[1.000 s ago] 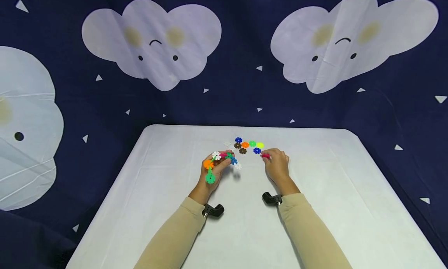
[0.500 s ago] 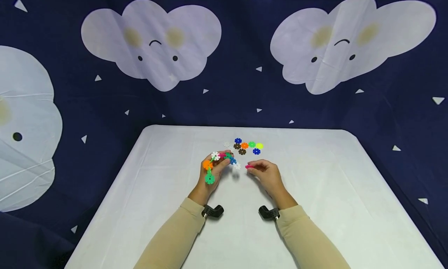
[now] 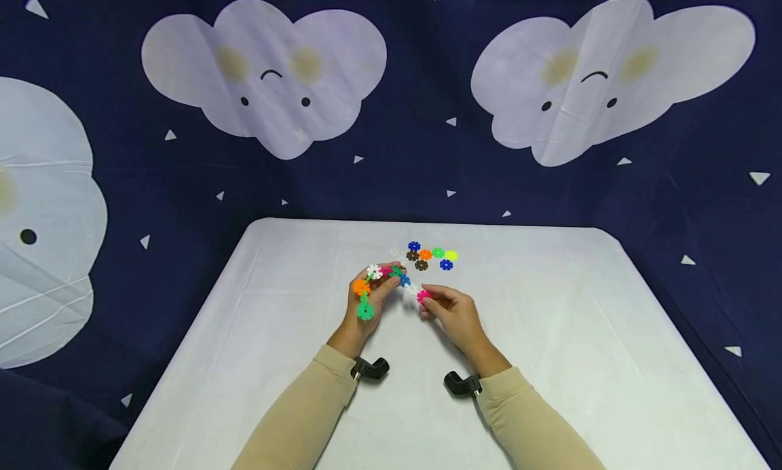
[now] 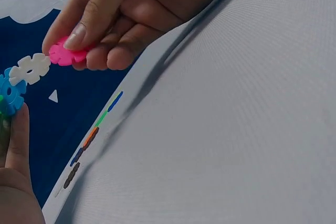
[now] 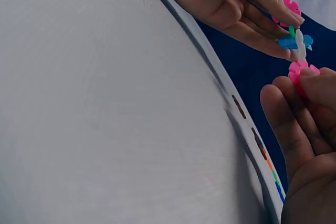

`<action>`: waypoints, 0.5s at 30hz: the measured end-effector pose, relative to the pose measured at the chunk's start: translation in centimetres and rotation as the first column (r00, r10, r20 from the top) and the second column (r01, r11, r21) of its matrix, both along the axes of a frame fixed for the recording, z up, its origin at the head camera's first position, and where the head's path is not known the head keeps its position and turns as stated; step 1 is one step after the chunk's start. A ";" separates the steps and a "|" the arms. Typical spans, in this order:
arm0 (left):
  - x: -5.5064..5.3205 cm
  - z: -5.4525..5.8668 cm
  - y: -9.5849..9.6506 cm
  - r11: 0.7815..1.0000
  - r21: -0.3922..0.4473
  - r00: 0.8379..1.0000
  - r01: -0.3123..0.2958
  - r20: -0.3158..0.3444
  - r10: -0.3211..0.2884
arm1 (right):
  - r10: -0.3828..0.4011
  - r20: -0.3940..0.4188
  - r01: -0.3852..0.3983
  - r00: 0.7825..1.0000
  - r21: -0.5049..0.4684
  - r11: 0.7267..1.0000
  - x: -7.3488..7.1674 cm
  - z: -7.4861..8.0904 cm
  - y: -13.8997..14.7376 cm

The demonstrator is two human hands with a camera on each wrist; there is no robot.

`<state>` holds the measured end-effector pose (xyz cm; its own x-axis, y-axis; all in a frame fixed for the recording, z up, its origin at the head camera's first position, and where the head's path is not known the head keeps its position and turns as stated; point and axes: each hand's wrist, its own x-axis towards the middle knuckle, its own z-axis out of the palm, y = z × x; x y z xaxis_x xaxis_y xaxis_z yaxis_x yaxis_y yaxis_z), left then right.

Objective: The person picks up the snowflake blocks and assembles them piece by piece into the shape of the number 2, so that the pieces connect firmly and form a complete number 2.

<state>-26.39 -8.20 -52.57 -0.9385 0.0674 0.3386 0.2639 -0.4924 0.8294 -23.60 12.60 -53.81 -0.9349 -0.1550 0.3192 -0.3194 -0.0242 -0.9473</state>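
My left hand (image 3: 379,300) grips a chain of notched plastic snowflake discs, the thumb over its blue disc (image 3: 404,280). From there the chain curves back past a white disc (image 3: 375,272) and an orange disc (image 3: 361,287) to a green disc (image 3: 365,311). At its other end a white disc (image 4: 30,69) sticks out towards my right hand (image 3: 458,317). Thumb and fingers of that hand pinch a pink disc (image 4: 64,55), its edge right at the white disc's edge in both wrist views. Most of the left fingers are hidden behind the chain.
Several loose discs lie flat on the white table (image 3: 550,307) beyond the hands, among them an orange disc (image 3: 425,255), a yellow disc (image 3: 451,255) and a brown disc (image 3: 421,265). A dark blue cloth (image 3: 403,178) with clouds hangs behind the table.
My right hand has brought the pink disc from beside the loose discs leftward and nearer, up to the white end of the chain. The left hand has stayed nearly still with the chain.
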 end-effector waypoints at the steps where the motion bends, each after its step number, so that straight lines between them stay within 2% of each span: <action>1: 0.0 0.0 0.0 1.000 0.002 1.000 -0.003 0.001 0.003 | -0.002 -0.018 0.003 1.000 0.011 1.000 0.0 0.0 0.0; 9: 0.0 0.0 0.1 1.000 0.002 1.000 -0.010 0.005 0.010 | -0.035 -0.157 0.049 0.987 0.088 0.995 0.0 -0.2 -0.1; 12: 0.1 0.0 0.2 1.000 -0.016 1.000 -0.012 -0.012 0.011 | -0.074 -0.269 0.119 0.960 0.156 0.981 0.1 -0.2 -0.4; 15: 0.1 -0.1 0.3 0.999 -0.039 1.000 -0.023 -0.020 0.022 | -0.111 -0.383 0.203 0.917 0.209 0.957 0.5 0.5 -0.8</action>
<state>-26.27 -7.93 -52.63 -0.9333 0.0600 0.3541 0.2907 -0.4529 0.8428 -23.12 11.78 -53.36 -0.7794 -0.1305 0.6128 -0.6229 0.2676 -0.7351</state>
